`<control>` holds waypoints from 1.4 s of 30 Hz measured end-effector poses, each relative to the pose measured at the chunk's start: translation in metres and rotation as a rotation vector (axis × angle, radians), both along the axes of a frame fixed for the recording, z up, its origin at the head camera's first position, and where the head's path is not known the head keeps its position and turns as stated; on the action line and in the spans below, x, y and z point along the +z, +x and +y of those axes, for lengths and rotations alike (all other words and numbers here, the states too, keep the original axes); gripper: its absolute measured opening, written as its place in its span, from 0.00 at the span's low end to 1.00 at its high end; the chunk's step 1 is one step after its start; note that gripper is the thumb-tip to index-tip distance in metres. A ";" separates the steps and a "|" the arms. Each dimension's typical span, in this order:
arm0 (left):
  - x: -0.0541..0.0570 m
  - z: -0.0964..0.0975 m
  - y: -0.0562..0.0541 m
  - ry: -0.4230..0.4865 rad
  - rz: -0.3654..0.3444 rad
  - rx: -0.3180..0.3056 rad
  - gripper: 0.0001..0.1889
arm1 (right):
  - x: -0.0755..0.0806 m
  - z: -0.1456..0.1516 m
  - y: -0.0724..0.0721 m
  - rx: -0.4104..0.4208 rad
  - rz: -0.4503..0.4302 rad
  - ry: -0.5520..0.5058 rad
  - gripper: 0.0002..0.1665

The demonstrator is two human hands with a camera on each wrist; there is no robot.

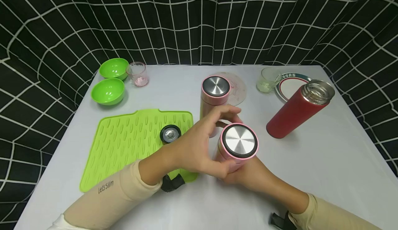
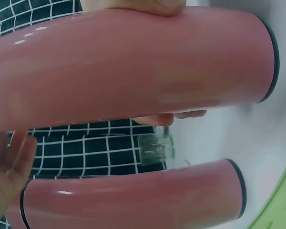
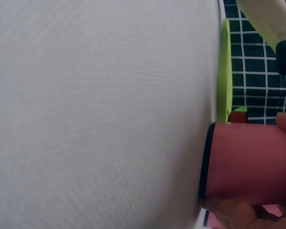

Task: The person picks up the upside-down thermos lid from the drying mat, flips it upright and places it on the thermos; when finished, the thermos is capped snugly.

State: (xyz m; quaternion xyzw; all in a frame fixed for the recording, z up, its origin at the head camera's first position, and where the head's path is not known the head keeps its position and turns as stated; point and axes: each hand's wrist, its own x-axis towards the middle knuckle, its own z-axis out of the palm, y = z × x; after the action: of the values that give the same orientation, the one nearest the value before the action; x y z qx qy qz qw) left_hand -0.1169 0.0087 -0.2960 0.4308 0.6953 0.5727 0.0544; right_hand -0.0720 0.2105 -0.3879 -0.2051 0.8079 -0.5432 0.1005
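My right hand [image 1: 247, 174] grips the body of a pink thermos [image 1: 239, 141] with a brushed-metal lid top; its fingers [image 3: 229, 210] curl round near the black base. That base is close over the white tabletop in the right wrist view. My left hand [image 1: 196, 147] arches beside the thermos top, thumb overlapping its near side and the other fingers spread behind it. In the left wrist view, these fingertips [image 2: 21, 157] lie right at the thermos edge. A second pink thermos [image 1: 216, 88] stands upright just behind, partly hidden by my left hand.
A green ribbed mat [image 1: 124, 140] at left bears a black-rimmed lid [image 1: 170, 134]. Two green bowls [image 1: 107, 91] and a glass [image 1: 138, 74] are back left. A lidless red thermos [image 1: 295, 112], another glass [image 1: 268, 79] and a plate [image 1: 290, 84] are at right; a clear disc [image 1: 237, 88] lies mid-back.
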 end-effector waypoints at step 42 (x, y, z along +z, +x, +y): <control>0.013 0.001 0.007 -0.085 -0.109 0.019 0.35 | 0.003 0.000 -0.002 0.032 -0.050 -0.008 0.30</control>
State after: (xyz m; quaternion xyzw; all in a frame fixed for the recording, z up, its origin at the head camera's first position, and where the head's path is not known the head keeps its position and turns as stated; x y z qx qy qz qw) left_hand -0.1099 0.0092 -0.2829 0.3897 0.7191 0.5656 0.1051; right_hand -0.0741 0.2102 -0.3851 -0.2048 0.7997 -0.5495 0.1285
